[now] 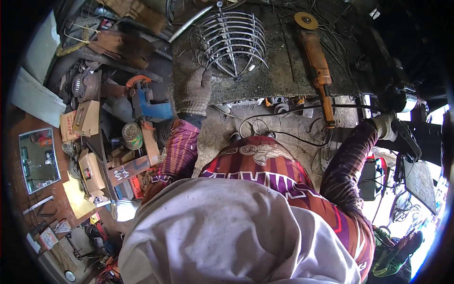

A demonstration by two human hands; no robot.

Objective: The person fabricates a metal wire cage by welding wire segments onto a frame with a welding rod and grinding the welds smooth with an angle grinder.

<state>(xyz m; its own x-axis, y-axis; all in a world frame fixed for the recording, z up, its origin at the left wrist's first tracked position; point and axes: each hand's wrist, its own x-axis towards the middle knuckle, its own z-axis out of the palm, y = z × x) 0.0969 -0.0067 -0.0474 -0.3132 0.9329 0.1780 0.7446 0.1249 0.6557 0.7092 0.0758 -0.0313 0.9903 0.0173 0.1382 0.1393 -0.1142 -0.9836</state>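
Note:
My left hand (197, 90), in a grey knit glove, rests at the near left edge of a wire cage (232, 43), a domed guard of curved metal rods lying on a dark steel worktable (279, 71); its fingers touch the lowest rods. My right hand (384, 125), also gloved, reaches far right and is closed on a dark handle or tool (405, 138) beside a round metal part (401, 99). An orange angle grinder (316, 52) with a yellow disc lies on the table to the right of the cage. White cloth covers my lap at the bottom.
A blue bench vise (146, 102), a tin can (132, 136), cardboard boxes (87, 118) and scrap clutter the left. A mirror (39, 158) leans at the far left. Black cables (283, 130) loop on the ground under the table. A dark panel (421, 182) stands at right.

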